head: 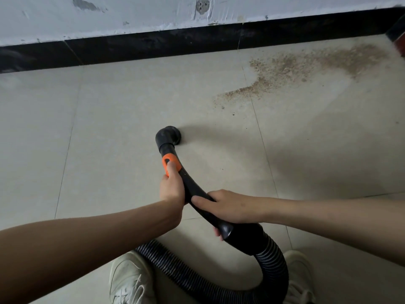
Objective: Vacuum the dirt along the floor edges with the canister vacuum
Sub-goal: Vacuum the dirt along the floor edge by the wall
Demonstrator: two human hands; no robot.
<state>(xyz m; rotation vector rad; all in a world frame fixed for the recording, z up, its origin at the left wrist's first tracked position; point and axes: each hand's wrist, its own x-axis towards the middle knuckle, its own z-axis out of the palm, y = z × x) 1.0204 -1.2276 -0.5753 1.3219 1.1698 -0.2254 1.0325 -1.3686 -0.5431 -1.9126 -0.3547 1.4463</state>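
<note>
Left hand [172, 185]: wrapped round the curved wand [192, 189], thumb on its orange collar.
Right hand [228, 207]: gripping the wand behind the left.
Nozzle [168, 134]: ahead of both hands.
Dirt [306, 66]: far beyond, rightward, near the skirting.

Soft, even daylight; the black round vacuum nozzle [170, 137] casts a diffuse shadow rightward across the pale tiled floor [105, 132]; wide-angle bowing bends edges.

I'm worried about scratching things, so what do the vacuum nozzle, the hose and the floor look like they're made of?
The nozzle looks like hard black plastic, matte and dusty. The hose looks like flexible ribbed plastic with a slight sheen on its ridges. The floor appears to be large beige ceramic or stone tiles, smooth and faintly glossy, with thin grout lines between them.
</note>
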